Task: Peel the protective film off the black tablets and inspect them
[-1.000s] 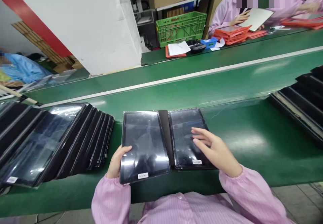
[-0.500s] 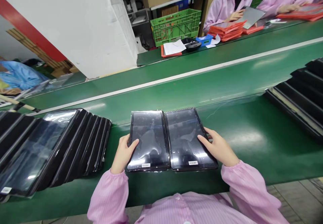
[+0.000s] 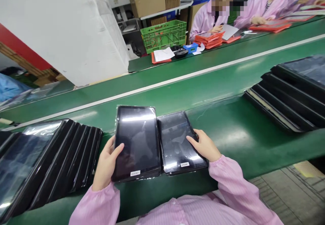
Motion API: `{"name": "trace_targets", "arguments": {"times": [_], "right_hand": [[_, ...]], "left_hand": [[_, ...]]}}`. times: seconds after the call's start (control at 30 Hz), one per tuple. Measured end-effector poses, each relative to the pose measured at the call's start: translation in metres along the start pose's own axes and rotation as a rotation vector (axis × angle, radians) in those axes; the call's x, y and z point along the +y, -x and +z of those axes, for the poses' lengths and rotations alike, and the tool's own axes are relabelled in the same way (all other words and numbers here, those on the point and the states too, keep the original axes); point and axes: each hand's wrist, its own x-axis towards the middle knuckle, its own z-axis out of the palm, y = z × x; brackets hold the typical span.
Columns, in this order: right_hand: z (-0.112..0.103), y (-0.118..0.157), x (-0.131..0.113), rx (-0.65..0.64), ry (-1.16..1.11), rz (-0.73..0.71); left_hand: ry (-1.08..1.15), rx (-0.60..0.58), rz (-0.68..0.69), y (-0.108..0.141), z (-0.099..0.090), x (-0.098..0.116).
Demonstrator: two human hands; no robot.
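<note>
Two dark tablet-like screens in clear film are side by side in front of me, each with a small white label near its lower edge. My left hand grips the left screen by its left edge, thumb on the glass and fingers underneath. That screen looks raised and tilted above the bench. My right hand holds the right edge of the right screen, its thumb on the front and its other fingers mostly hidden. The right screen sits lower, close to the green surface.
Overlapping rows of black screens lie at the left and at the right of the green bench. Beyond a white strip are a green crate, orange sleeves, a blue box and co-workers in pink.
My left hand has lifted the left screen, which now appears larger and higher than the right one. The right hand keeps its hold. The view has turned to the right.
</note>
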Motion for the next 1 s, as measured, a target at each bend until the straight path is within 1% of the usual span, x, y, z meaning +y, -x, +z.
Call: {"name": "trace_targets", "arguments": {"times": [0.07, 0.1, 0.17, 0.23, 0.3, 0.37, 0.4, 0.47, 0.57, 0.7, 0.73, 0.77, 0.83, 0.9, 1.0], "right_hand": [[-0.001, -0.001, 0.002, -0.008, -0.042, 0.008], [-0.002, -0.002, 0.003, -0.011, -0.068, 0.012], [-0.005, -0.003, 0.005, -0.022, -0.128, 0.012], [-0.009, -0.002, 0.006, -0.046, -0.194, 0.007], [-0.013, 0.000, 0.008, -0.073, -0.250, 0.014], [-0.015, 0.005, 0.009, -0.090, -0.284, 0.034], [-0.016, 0.008, 0.009, -0.095, -0.294, 0.041], [-0.017, 0.014, 0.009, -0.098, -0.304, 0.040], [-0.017, 0.023, 0.005, -0.071, -0.299, 0.045], [-0.016, 0.033, -0.002, -0.043, -0.322, 0.088], [-0.016, 0.034, -0.004, -0.043, -0.344, 0.099], [-0.016, 0.035, -0.005, -0.045, -0.373, 0.110], [-0.015, 0.036, -0.008, -0.062, -0.457, 0.134], [-0.014, 0.036, -0.011, -0.122, -0.572, 0.156], [-0.014, 0.036, -0.016, -0.246, -0.742, 0.171]], "left_hand": [[0.046, 0.031, -0.009, 0.004, 0.007, 0.003], [0.066, 0.034, -0.031, 0.006, 0.014, 0.002], [0.099, 0.005, -0.104, 0.011, 0.036, -0.004], [0.125, -0.089, -0.165, 0.017, 0.064, -0.015], [0.142, -0.211, -0.166, 0.022, 0.089, -0.028], [0.125, -0.277, -0.138, 0.026, 0.106, -0.040], [0.106, -0.288, -0.120, 0.027, 0.112, -0.045], [0.044, -0.276, -0.079, 0.029, 0.117, -0.053], [-0.086, -0.258, -0.029, 0.034, 0.119, -0.060], [-0.238, -0.204, 0.113, 0.039, 0.124, -0.067], [-0.246, -0.216, 0.109, 0.039, 0.125, -0.068], [-0.237, -0.244, 0.076, 0.037, 0.125, -0.069], [-0.181, -0.302, -0.025, 0.033, 0.125, -0.070], [-0.121, -0.315, -0.081, 0.029, 0.123, -0.069], [-0.015, -0.334, -0.113, 0.025, 0.121, -0.066]]}}
